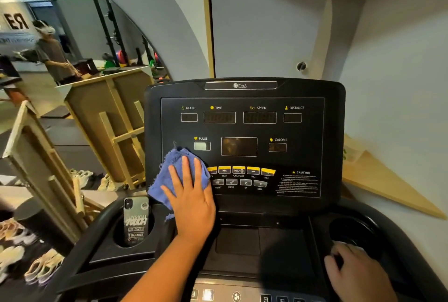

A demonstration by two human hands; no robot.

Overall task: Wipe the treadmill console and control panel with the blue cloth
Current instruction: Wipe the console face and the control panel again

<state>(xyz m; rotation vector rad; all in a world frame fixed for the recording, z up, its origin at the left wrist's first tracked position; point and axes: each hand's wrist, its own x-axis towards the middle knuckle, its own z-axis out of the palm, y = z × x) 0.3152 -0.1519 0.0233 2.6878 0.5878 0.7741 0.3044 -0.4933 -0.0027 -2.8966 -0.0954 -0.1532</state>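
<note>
The black treadmill console (244,117) stands upright in front of me, with readout windows above and a row of yellow and grey buttons (242,176) below. My left hand (191,201) lies flat, fingers spread, pressing the blue cloth (169,168) against the console's lower left corner, just left of the buttons. My right hand (354,270) rests on the dark tray at the lower right, by the right cup holder (351,229); its fingers bend over the edge and hold nothing that I can see. A lower control panel (242,295) shows at the bottom edge.
A phone (135,219) in a printed case stands in the left cup holder. A large mirror (72,71) to the left reflects wooden frames, shoes and a person. A white wall and a wooden ledge (378,180) lie to the right.
</note>
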